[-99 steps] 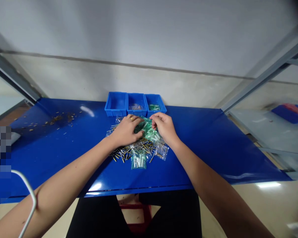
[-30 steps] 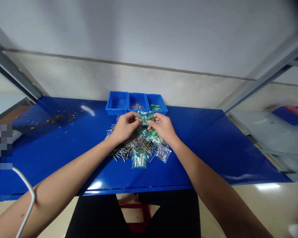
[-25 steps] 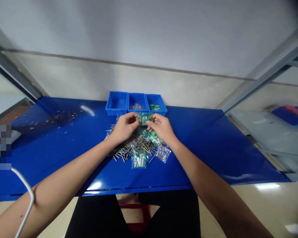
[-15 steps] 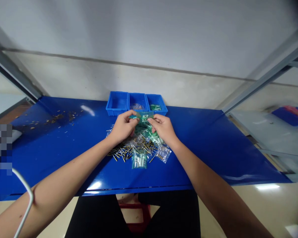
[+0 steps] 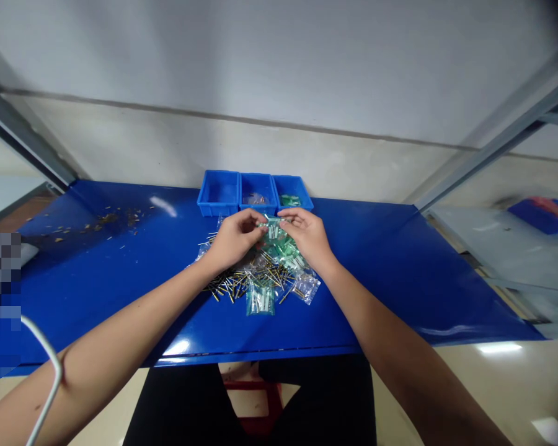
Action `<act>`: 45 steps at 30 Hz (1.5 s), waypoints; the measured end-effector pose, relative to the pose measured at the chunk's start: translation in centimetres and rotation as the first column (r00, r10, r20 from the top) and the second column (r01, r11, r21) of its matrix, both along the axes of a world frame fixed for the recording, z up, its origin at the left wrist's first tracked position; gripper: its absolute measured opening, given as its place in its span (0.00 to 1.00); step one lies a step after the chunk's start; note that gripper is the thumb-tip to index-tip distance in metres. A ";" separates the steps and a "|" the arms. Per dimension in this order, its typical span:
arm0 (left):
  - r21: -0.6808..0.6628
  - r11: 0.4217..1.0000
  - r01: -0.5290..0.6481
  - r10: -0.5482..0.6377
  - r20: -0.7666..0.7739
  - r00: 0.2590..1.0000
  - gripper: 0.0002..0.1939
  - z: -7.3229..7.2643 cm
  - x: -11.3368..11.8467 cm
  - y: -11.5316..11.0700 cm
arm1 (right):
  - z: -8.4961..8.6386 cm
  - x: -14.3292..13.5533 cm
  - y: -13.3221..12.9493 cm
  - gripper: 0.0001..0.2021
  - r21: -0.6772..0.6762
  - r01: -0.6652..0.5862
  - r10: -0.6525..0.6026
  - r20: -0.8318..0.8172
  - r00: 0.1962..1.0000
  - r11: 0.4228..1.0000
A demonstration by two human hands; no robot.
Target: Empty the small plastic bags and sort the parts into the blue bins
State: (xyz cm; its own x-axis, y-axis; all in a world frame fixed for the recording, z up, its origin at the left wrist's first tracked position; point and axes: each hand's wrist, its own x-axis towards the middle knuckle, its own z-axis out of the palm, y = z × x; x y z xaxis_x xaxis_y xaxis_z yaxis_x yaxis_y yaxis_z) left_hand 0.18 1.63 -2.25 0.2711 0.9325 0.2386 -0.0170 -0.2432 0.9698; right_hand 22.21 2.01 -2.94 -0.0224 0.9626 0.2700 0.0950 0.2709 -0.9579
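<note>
Between my two hands is a small green-tinted bag (image 5: 273, 230) with pale pieces inside. My left hand (image 5: 237, 238) pinches its left edge between thumb and fingers. The right edge is gripped by my right hand (image 5: 308, 235). Beneath them lies a pile of thin metal pins (image 5: 235, 286) with brass-coloured parts, mixed with clear bags. More green bags (image 5: 291, 255) lie beside my right hand. Nearer the table's front, another green bag (image 5: 260, 300) lies flat with pale pieces in it, and a clear bag (image 5: 305, 287) with pins is at the pile's right.
Three joined blue bins stand behind the hands: the left bin (image 5: 219, 191) looks bare, the middle bin (image 5: 259, 192) holds clear bags, the right bin (image 5: 292, 191) green ones. Brown debris (image 5: 106, 220) is scattered on the blue table (image 5: 372, 248) at left. Metal posts rise at both sides.
The bag between my hands has tilted, and its pale pieces show more clearly. My right hand's fingers have shifted slightly up along it. The rest of the pile looks the same.
</note>
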 end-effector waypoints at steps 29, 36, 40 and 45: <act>0.102 0.976 -0.195 0.205 -0.106 0.973 0.09 0.2 -0.3 0.0 | 0.9 0.0 -0.8 0.07 -0.039 -0.036 0.035 -0.021 0.999 0.999; 0.335 0.918 -0.210 0.312 -0.288 0.905 0.10 -0.1 -0.7 0.2 | 0.6 1.1 1.1 0.20 -0.057 0.031 -0.047 -0.299 0.953 0.998; 0.439 0.895 -0.082 0.290 -0.432 0.854 0.11 0.0 -0.9 0.2 | 0.4 1.2 1.2 0.21 -0.074 0.068 -0.082 -0.212 0.974 0.995; 0.509 0.819 0.266 0.149 -0.635 0.758 0.17 1.2 -1.2 -0.3 | -0.1 0.8 0.8 0.09 -0.092 0.102 -0.111 -0.090 0.990 0.990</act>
